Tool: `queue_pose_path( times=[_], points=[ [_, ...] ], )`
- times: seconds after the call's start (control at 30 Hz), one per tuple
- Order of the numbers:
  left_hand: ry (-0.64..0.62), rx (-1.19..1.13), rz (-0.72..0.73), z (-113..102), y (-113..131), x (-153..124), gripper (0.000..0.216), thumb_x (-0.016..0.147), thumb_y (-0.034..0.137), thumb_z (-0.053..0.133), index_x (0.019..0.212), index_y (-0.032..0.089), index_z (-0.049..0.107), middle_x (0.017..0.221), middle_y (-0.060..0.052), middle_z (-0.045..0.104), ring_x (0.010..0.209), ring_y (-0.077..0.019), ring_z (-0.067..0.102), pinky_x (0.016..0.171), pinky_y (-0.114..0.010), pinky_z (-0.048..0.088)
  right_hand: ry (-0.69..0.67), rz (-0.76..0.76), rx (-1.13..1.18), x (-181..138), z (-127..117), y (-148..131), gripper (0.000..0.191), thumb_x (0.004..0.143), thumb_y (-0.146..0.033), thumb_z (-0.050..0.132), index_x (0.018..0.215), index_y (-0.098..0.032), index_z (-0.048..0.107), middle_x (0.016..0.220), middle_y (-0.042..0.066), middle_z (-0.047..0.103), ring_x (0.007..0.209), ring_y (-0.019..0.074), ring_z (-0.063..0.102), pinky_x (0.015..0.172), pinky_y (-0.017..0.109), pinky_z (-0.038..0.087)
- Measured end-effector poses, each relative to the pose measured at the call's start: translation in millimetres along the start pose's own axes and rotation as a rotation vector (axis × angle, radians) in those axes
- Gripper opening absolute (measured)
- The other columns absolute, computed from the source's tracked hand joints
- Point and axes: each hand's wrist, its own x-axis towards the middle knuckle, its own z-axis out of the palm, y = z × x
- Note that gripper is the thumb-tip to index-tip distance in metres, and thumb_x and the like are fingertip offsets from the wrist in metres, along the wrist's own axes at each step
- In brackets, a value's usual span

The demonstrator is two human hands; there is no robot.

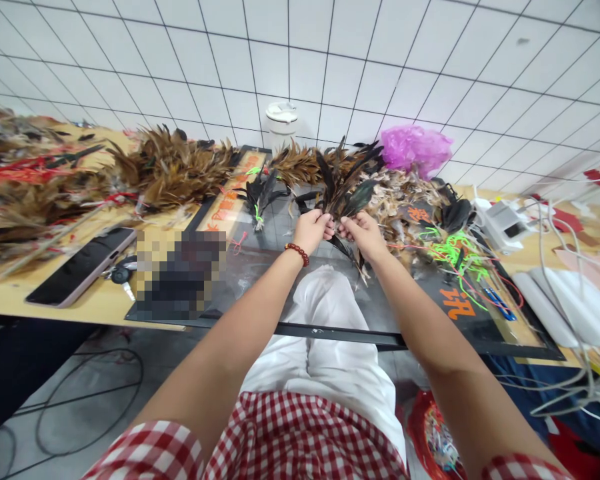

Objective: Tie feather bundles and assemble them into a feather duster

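My left hand point(311, 230) and my right hand point(363, 233) meet over a glass-topped table point(330, 313), both closed round a bunch of dark feathers point(340, 187) that fans upward from my fingers. Some quills hang below my right hand. A red bead bracelet sits on my left wrist. A small tied bundle of black feathers point(260, 197) lies just left of my hands.
Piles of brown feathers point(170, 173) cover the wooden table at left, beside a phone point(83, 267). A white cup point(281, 123) stands at the back, a pink plastic bag point(415, 148) to its right. Neon green ties point(453, 250), cables and a white power strip lie at right.
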Motion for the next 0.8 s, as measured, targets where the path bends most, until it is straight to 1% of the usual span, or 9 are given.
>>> queue_pose_path(
  times=[0.1,0.23,0.37,0.47,0.53,0.6,0.63,0.73,0.8],
  points=[
    [-0.051,0.009,-0.029,-1.7,1.4,-0.2,0.018,0.084,0.017,0.056,0.066,0.013,0.055,0.059,0.000,0.060,0.042,-0.0065,0.054,0.041,-0.017,0.038,0.044,-0.092,0.002,-0.9,-0.8,0.6,0.041,0.069,-0.058,0.067,0.072,-0.021,0.049,0.057,-0.006,0.048,0.051,0.0075,0.043,0.050,0.022,0.035],
    [-0.145,0.012,-0.087,-2.0,3.4,-3.5,0.020,0.084,0.018,0.058,0.065,0.013,0.054,0.061,-0.003,0.065,0.039,-0.0062,0.052,0.038,-0.017,0.034,0.061,-0.120,0.002,-0.7,-2.7,1.2,0.044,0.067,-0.059,0.068,0.067,-0.020,0.048,0.055,-0.007,0.042,0.051,0.0072,0.038,0.051,0.023,0.034],
    [-0.259,-0.009,-0.107,-3.6,4.2,-6.7,0.019,0.082,0.020,0.063,0.066,0.011,0.057,0.064,-0.005,0.065,0.042,-0.0070,0.054,0.041,-0.019,0.040,0.056,-0.152,-0.039,0.9,-3.2,3.9,0.041,0.066,-0.056,0.069,0.066,-0.019,0.050,0.061,-0.005,0.048,0.057,0.0087,0.044,0.057,0.024,0.038],
    [-0.329,-0.016,-0.139,-5.1,4.9,-8.3,0.017,0.080,0.020,0.065,0.067,0.010,0.059,0.061,-0.003,0.062,0.044,-0.0081,0.056,0.044,-0.020,0.044,0.063,-0.162,-0.049,2.5,-3.8,5.7,0.037,0.066,-0.052,0.070,0.065,-0.019,0.053,0.064,-0.003,0.054,0.059,0.0096,0.048,0.059,0.024,0.041],
    [-0.307,-0.034,-0.148,-5.2,5.9,-8.5,0.014,0.082,0.019,0.063,0.070,0.011,0.058,0.058,-0.001,0.060,0.045,-0.0089,0.057,0.045,-0.020,0.044,0.057,-0.157,-0.106,2.1,-5.7,3.5,0.034,0.068,-0.051,0.067,0.068,-0.018,0.056,0.064,-0.003,0.057,0.059,0.0097,0.048,0.058,0.024,0.040],
    [-0.233,-0.082,-0.140,-5.1,6.7,-7.2,0.013,0.085,0.018,0.057,0.074,0.012,0.056,0.059,0.000,0.060,0.047,-0.0094,0.060,0.047,-0.020,0.045,0.041,-0.150,-0.238,-0.6,-9.4,-3.3,0.034,0.072,-0.052,0.064,0.071,-0.018,0.060,0.063,-0.002,0.058,0.056,0.0092,0.047,0.056,0.023,0.038],
    [-0.184,-0.113,-0.134,-5.1,7.0,-5.9,0.013,0.086,0.018,0.055,0.075,0.012,0.055,0.060,0.000,0.060,0.048,-0.0093,0.060,0.048,-0.020,0.046,0.000,-0.136,-0.335,-2.6,-11.8,-8.3,0.034,0.072,-0.052,0.064,0.071,-0.018,0.062,0.061,-0.002,0.058,0.055,0.0090,0.046,0.054,0.022,0.036],
    [-0.038,-0.191,-0.110,-6.2,6.4,-0.7,0.013,0.089,0.020,0.051,0.077,0.014,0.053,0.060,0.002,0.059,0.046,-0.0072,0.058,0.048,-0.019,0.045,-0.234,-0.040,-0.689,-9.5,-19.6,-25.2,0.031,0.063,-0.048,0.074,0.064,-0.018,0.065,0.053,-0.003,0.057,0.050,0.0092,0.045,0.050,0.023,0.031],
    [0.018,-0.218,-0.092,-7.5,5.2,2.1,0.013,0.089,0.020,0.050,0.079,0.014,0.053,0.058,0.004,0.055,0.044,-0.0061,0.055,0.047,-0.018,0.043,-0.352,0.008,-0.879,-12.7,-23.6,-33.9,0.025,0.056,-0.040,0.080,0.058,-0.019,0.066,0.049,-0.003,0.056,0.048,0.0095,0.045,0.050,0.024,0.029]
  ],
)
